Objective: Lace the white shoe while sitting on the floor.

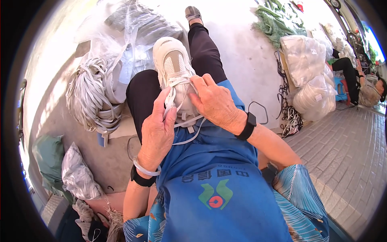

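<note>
A white sneaker (175, 60) with a mesh toe rests on my lap, its toe pointing away from me. A white shoelace (181, 81) crosses its front eyelets, and a loose length (192, 139) trails in a curve over my blue apron (217, 169). My left hand (158, 131) grips the shoe's left eyelet edge between thumb and fingers. On the opposite side, my right hand (215, 103) has its fingers closed at the lace by the right eyelets. The fingers partly hide the lace ends.
Bundled white laces (90, 94) hang at the left, beside clear plastic bags (139, 26). Green (48, 159) and white sacks (78, 173) lie lower left. Bagged packs (303, 60), black cords (284, 92) and green netting (280, 20) lie at the right. Another person (346, 76) is at far right.
</note>
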A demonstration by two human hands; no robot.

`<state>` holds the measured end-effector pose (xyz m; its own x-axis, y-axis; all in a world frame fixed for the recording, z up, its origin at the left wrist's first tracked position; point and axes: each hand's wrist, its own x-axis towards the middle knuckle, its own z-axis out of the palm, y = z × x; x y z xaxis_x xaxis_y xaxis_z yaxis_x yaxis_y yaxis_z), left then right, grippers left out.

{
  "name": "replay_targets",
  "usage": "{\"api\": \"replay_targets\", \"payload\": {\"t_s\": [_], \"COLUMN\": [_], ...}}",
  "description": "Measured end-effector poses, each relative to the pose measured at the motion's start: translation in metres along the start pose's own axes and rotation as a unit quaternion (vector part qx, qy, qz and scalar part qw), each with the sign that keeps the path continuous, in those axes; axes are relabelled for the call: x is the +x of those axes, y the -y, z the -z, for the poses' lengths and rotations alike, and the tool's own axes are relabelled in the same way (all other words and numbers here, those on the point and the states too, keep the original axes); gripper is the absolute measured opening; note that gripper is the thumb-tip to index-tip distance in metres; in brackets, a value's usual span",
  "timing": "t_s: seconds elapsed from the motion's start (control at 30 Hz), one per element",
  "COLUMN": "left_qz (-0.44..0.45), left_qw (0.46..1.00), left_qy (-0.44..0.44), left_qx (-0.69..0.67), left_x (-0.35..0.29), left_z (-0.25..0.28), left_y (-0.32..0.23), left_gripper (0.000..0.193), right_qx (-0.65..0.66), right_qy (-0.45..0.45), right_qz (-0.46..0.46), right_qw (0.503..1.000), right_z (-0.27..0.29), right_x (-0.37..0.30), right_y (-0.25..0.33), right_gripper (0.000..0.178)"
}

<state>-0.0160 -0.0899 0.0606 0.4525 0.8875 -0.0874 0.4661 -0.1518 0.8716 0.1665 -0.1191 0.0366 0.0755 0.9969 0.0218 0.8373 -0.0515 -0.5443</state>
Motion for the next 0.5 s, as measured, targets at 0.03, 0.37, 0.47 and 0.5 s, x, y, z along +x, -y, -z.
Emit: {"api": "replay_targets", "payload": {"t_s": [0.03, 0.37, 0.47, 0.5], "left_qz": [0.0, -0.103, -0.121, -0.104], "left_qw": [1.0, 0.96, 0.978, 0.98], "left_qy": [-0.002, 0.026, -0.018, -0.011], "left_qx": [0.002, 0.261, 0.168, 0.167], "left_x": [0.006, 0.018, 0.02, 0.02], "left_z": [-0.003, -0.008, -0.008, -0.005], "left_y": [0.007, 0.03, 0.034, 0.029], "left_gripper": [0.037, 0.045, 0.045, 0.045], "right_qx": [0.001, -0.062, -0.036, -0.021], "right_qy": [-0.001, -0.034, -0.043, -0.054], "right_qz": [0.002, 0.131, 0.129, 0.13], "right_qw": [1.0, 0.989, 0.99, 0.99], "right_z": [-0.001, -0.012, -0.012, -0.012], "right_x": [-0.002, -0.009, -0.008, -0.008], "right_y": [0.003, -0.006, -0.008, -0.009], "right_gripper": [0.033, 0.055, 0.056, 0.056]}}
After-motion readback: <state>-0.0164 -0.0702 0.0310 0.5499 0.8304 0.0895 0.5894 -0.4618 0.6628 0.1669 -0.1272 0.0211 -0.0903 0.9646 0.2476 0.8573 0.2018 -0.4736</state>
